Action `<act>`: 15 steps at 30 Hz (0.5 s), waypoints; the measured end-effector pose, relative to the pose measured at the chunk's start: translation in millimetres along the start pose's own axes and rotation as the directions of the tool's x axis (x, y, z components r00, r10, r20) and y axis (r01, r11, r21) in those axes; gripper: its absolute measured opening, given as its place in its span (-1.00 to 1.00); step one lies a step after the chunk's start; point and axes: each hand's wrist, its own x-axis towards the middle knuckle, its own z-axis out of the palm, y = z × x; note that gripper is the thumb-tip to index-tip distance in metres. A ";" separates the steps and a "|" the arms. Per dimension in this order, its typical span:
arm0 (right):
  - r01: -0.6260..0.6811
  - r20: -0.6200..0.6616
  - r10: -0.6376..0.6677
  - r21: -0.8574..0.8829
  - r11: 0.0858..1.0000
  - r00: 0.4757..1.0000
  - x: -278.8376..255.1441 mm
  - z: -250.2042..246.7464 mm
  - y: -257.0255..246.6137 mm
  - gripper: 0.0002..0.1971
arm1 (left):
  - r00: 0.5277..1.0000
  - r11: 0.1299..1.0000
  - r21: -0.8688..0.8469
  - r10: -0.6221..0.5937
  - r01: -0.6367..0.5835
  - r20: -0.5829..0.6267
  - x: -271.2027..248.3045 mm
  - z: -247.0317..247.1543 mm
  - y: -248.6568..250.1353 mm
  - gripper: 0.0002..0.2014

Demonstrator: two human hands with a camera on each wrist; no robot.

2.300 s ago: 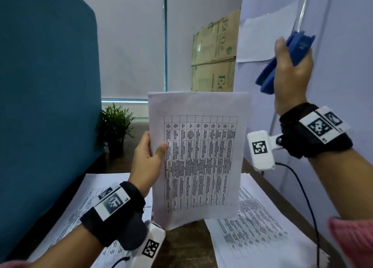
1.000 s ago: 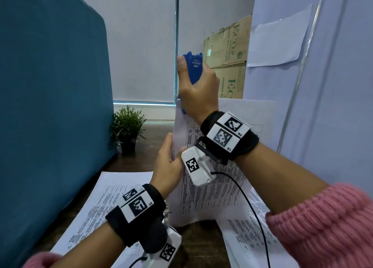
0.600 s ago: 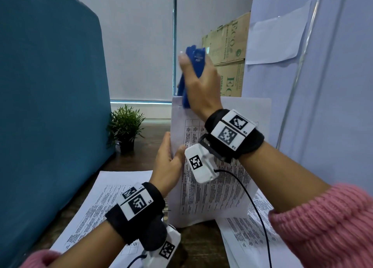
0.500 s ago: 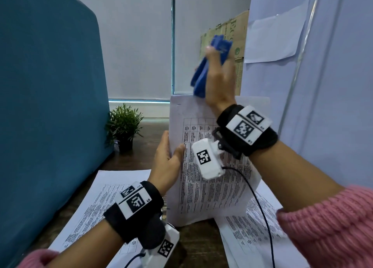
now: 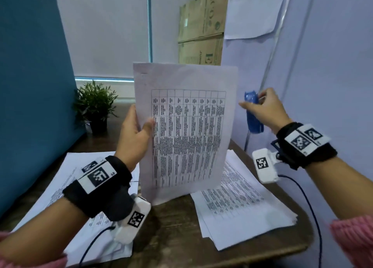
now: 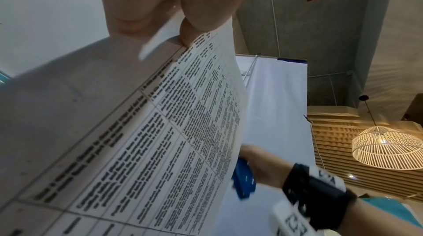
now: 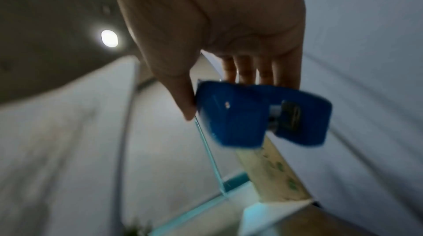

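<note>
A set of printed sheets with a table (image 5: 187, 130) stands upright above the desk. My left hand (image 5: 137, 134) pinches its left edge between thumb and fingers; the left wrist view shows the sheets (image 6: 160, 131) under the thumb. A small mark like a staple sits at the top left corner (image 5: 143, 73). My right hand (image 5: 262, 110) grips a blue stapler (image 5: 253, 114) to the right of the sheets, apart from them. In the right wrist view the stapler (image 7: 256, 116) is held between thumb and fingers, blurred.
Two stacks of printed paper lie on the brown desk (image 5: 173, 227): one at the left (image 5: 66, 179), one at the right (image 5: 242, 203). A small potted plant (image 5: 94, 106) stands at the back left beside a teal partition (image 5: 30, 86). Cardboard boxes (image 5: 201, 25) lean behind.
My right hand has carried the blue stapler from the sheets' top left corner down to the right, clear of the paper. The left hand keeps holding the sheets upright.
</note>
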 end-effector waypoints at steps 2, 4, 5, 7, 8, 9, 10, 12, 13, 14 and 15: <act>-0.036 0.184 0.092 -0.286 0.958 0.979 -9.1 8.8 31.3 -0.50 | 1.000 1.000 -0.001 -0.005 0.005 0.002 0.0 1.5 -0.2 -0.72; 0.032 0.316 0.151 -0.506 0.862 0.937 -17.3 19.3 54.0 -0.45 | 1.000 1.000 -0.004 -0.008 0.008 0.000 0.4 2.0 -0.8 -0.71; 0.077 0.370 0.182 -0.586 0.807 0.911 -20.7 25.0 62.8 -0.44 | 1.000 1.000 -0.002 -0.008 0.008 0.000 0.7 2.0 -0.9 -0.71; 0.171 0.461 0.241 -0.686 0.708 0.854 -28.3 35.6 76.0 -0.43 | 1.000 1.000 0.001 -0.006 0.006 0.002 0.9 1.7 -1.1 -0.71; 0.214 0.502 0.272 -0.712 0.668 0.821 -31.7 40.4 81.4 -0.42 | 1.000 1.000 0.001 -0.006 0.006 0.001 0.9 1.6 -1.0 -0.72; 0.246 0.532 0.303 -0.730 0.637 0.791 -35.1 45.1 86.8 -0.39 | 1.000 1.000 0.001 -0.010 0.010 0.000 0.9 1.4 -0.8 -0.71; 0.266 0.550 0.333 -0.743 0.615 0.766 -38.1 49.7 91.6 -0.37 | 1.000 1.000 0.004 -0.013 0.013 -0.002 0.8 1.1 -0.9 -0.71; 0.294 0.571 0.359 -0.752 0.590 0.739 -41.7 57.8 100.2 -0.41 | 1.000 1.000 0.013 -0.014 0.014 -0.007 0.6 0.4 -0.6 -0.71; 0.301 0.575 0.369 -0.755 0.583 0.730 -42.6 60.9 103.1 -0.42 | 1.000 1.000 0.017 -0.013 0.013 -0.008 0.4 0.1 0.0 -0.71; 0.305 0.578 0.380 -0.759 0.575 0.722 -42.5 63.5 105.0 -0.42 | 1.000 1.000 0.019 -0.013 0.013 -0.008 0.4 -0.1 0.6 -0.71; 0.307 0.577 0.395 -0.766 0.565 0.715 -42.7 64.9 105.8 -0.41 | 1.000 1.000 0.019 -0.016 0.016 -0.009 0.1 -0.3 1.3 -0.70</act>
